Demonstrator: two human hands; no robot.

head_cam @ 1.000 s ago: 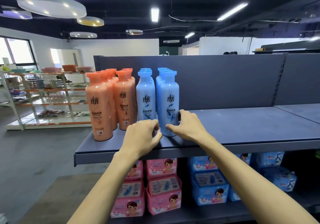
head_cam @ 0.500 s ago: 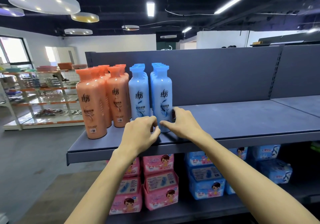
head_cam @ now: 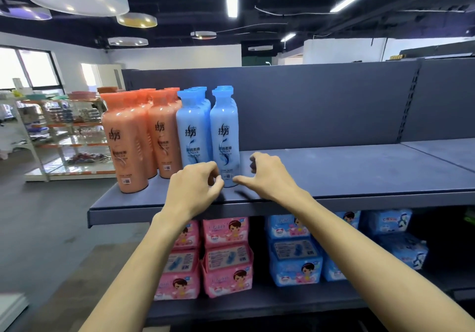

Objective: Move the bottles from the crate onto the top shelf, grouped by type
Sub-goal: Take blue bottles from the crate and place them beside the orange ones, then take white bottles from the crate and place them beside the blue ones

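Note:
On the dark top shelf [head_cam: 334, 169], several orange bottles [head_cam: 126, 146] stand grouped at the left. Right beside them, several blue bottles [head_cam: 194, 131] stand in two rows running back. My left hand [head_cam: 192, 190] hovers with loosely curled fingers in front of the blue rows, its fingertips at the base of the front right blue bottle [head_cam: 225, 136]. My right hand [head_cam: 270, 174] is just right of that bottle; its thumb tip reaches the bottle's base and its fingers are curled back, off the bottle. No crate is in view.
The top shelf stretches bare to the right, up to a seam with the neighbouring shelf [head_cam: 442, 151]. Pink packs [head_cam: 226, 254] and blue packs [head_cam: 295, 254] fill the lower shelf. A display rack [head_cam: 64, 131] stands across the aisle at left.
My right hand's fingers have come off the front right blue bottle and drawn slightly right. The left hand stays at the bottle bases. The view has moved closer to the shelf.

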